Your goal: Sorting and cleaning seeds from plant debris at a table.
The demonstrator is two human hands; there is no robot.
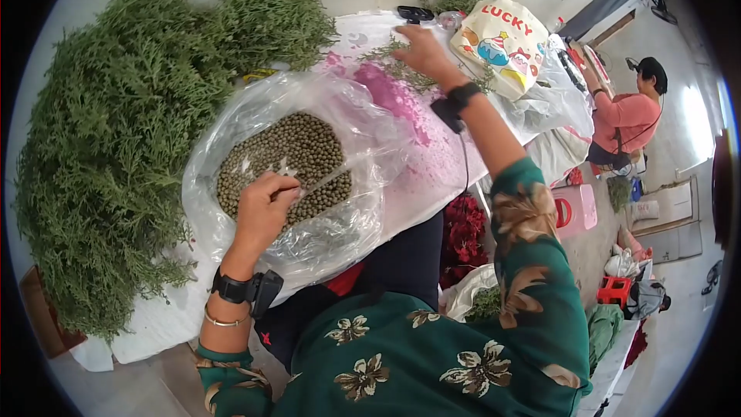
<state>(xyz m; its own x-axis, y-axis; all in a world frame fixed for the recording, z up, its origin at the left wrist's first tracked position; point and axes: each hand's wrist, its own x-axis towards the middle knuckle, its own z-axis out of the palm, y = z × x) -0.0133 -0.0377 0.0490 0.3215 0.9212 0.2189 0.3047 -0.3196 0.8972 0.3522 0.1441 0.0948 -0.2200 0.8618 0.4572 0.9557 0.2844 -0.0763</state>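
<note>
A clear plastic bag (370, 185) lies spread on the white table, with a heap of small round brown-green beads or berries (312, 145) in it. Over the near part of this heap is my left hand (266, 202), its fingers curled and fingertips pinched together; whether something small is between them cannot be told. My right hand (422, 52) reaches across the table with its fingers spread, above thin green sprigs (388, 55). Just beyond its fingertips is a black object (415, 14). A pink powdery stain (388, 90) marks the table between the bag and the sprigs.
Piled green foliage (133, 98) covers the table's left side. A printed cream bag (501, 43) stands at the right, near a clear bottle (450, 19). Dark red foliage (463, 237) and a pink container (574, 210) are below the table's edge. A person in pink (628, 116) works farther right.
</note>
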